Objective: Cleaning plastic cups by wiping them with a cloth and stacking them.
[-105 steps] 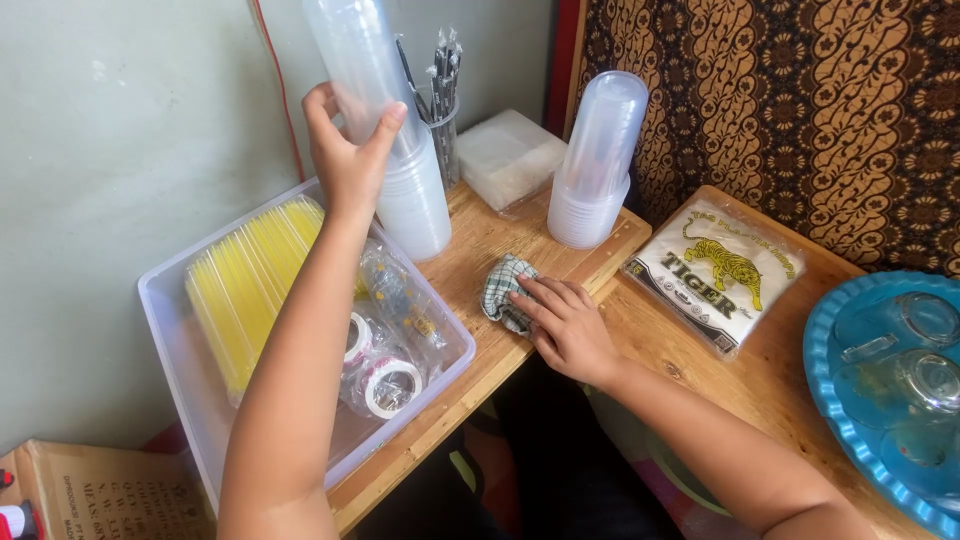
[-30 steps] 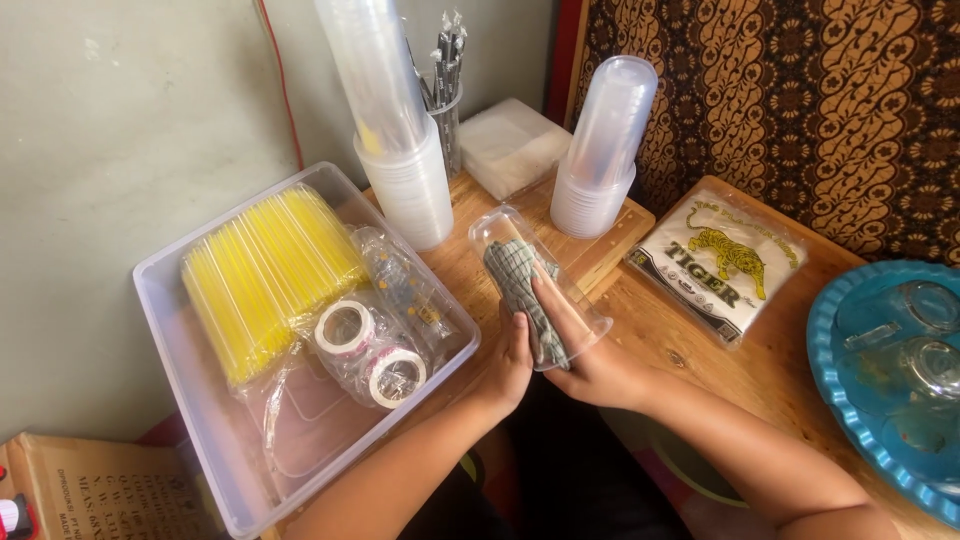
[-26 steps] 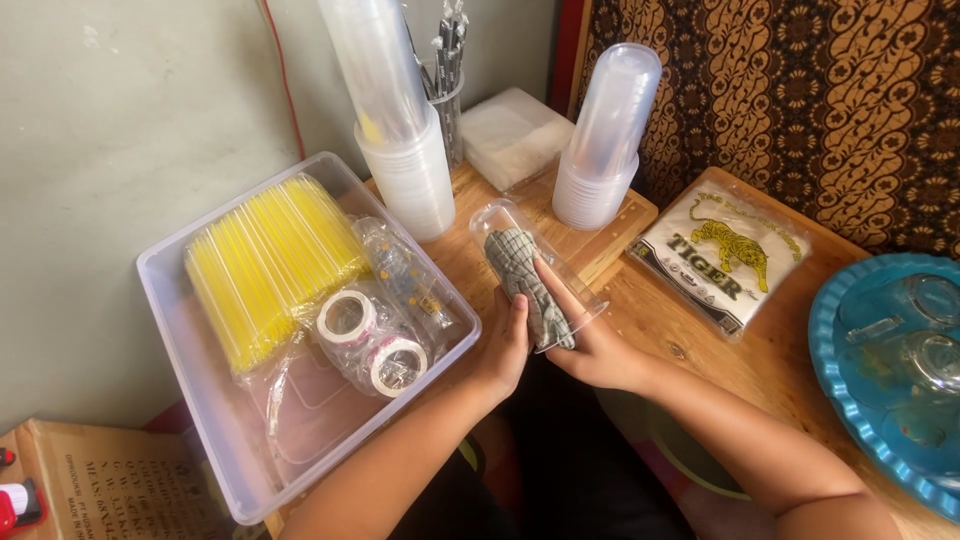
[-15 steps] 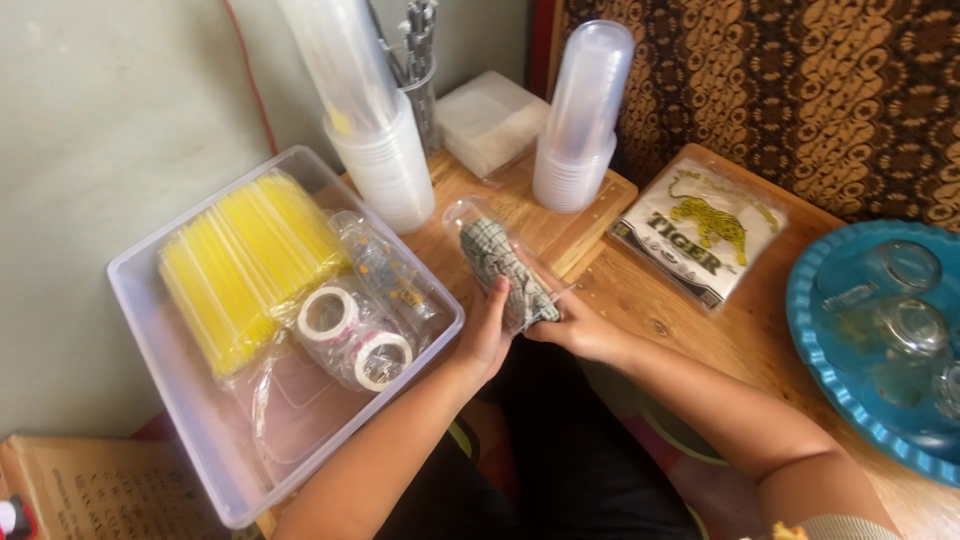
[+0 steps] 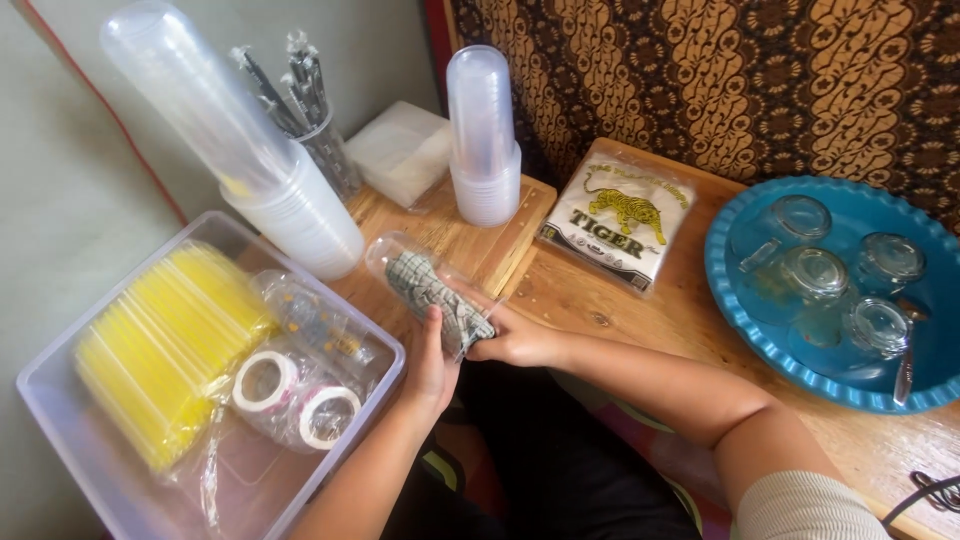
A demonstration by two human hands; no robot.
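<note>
The clear bin (image 5: 60,440) runs off the bottom and left edges, so its near corner cannot be seen. The blue tray (image 5: 740,310) is cut off on the right. The left hand (image 5: 432,362) hides the near end of the clear cup (image 5: 400,262) with the checked cloth (image 5: 440,300) inside.

Both hands (image 5: 470,345) hold a clear cup (image 5: 425,290), seemingly cloth-stuffed.

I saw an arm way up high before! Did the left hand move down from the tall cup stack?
Yes. The left hand came off the cup stack and down to the table edge, now holding the cloth-stuffed cup with the right hand.
</note>
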